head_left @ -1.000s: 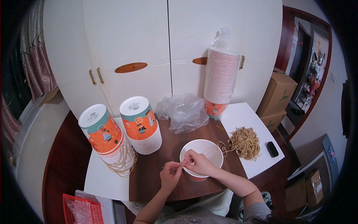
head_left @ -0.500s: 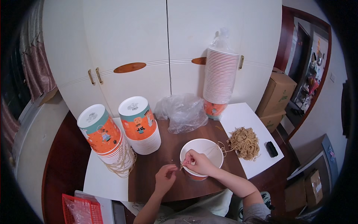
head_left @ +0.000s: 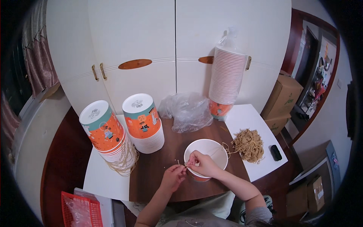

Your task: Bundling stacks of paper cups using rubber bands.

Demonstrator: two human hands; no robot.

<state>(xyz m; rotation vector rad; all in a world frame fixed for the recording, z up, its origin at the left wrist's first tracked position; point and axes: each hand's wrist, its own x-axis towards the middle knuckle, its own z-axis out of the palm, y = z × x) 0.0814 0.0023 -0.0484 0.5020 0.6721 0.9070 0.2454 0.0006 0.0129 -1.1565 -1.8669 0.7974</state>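
A white paper bucket [head_left: 204, 145] with an orange outside stands upright and open at the table's front middle. Beige cord [head_left: 227, 148] runs from a tangled heap across the bucket's right rim and over its mouth. At the near left rim, my right hand [head_left: 201, 165] pinches the cord, its wrist lying over the opening. My left hand [head_left: 174, 178] meets it just outside the rim, fingertips closed on the cord, with a short end sticking up. Exactly how the cord passes between the fingers is too small to make out.
Two upside-down stacks of orange and green buckets [head_left: 141, 121] stand at left, cord loops [head_left: 123, 162] draped on one. Behind are a crumpled plastic bag [head_left: 187, 113] and a tall bagged bucket stack [head_left: 228, 75]. The cord heap [head_left: 247, 145] and a black object [head_left: 275, 153] lie right.
My left hand has moved right and slightly up to meet the right hand, and its fingers have closed on the cord. The view has shifted slightly.
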